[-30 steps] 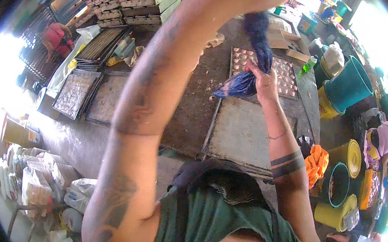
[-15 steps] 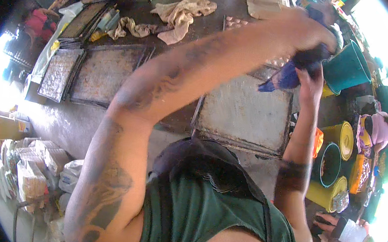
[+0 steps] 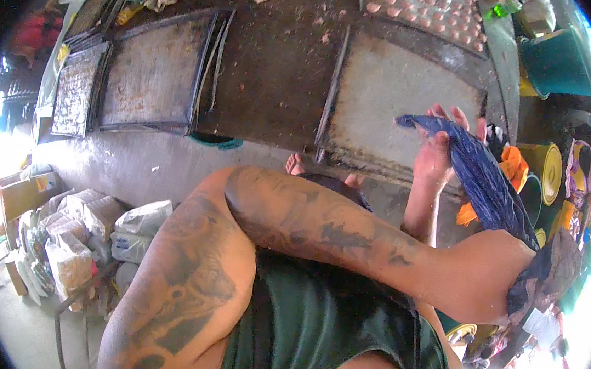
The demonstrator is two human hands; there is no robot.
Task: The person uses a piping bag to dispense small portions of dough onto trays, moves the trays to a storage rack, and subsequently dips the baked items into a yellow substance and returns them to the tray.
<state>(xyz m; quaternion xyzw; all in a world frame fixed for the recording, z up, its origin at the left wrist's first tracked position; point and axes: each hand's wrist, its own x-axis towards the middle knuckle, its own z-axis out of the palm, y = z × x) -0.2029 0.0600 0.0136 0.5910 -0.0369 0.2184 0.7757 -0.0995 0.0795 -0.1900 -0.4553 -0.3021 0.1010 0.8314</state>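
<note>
The dark, stained bench point(image 3: 277, 83) spreads ahead of me, and on it lie flat metal trays point(image 3: 153, 75), one stack towards the left and another stack point(image 3: 399, 73) towards the right. Down on my left sits a pile of clear-wrapped packs point(image 3: 88, 232). Beyond the far right stack is a tray of small pinkish pieces point(image 3: 426, 8) in rows; past the bench's right side is a teal bucket point(image 3: 560, 60).

The crumpled blue sheet point(image 3: 492, 178) slants between my hands, in front of the right stack. My left hand point(image 3: 497, 268) reaches across to its lower end beside a dark bunch point(image 3: 552, 270); I can't tell how those fingers are set. My right hand point(image 3: 435, 152) has its fingers point(image 3: 460, 118) spread apart, the sheet lying across them.

Smallest is a green bottle point(image 3: 505, 7).
</note>
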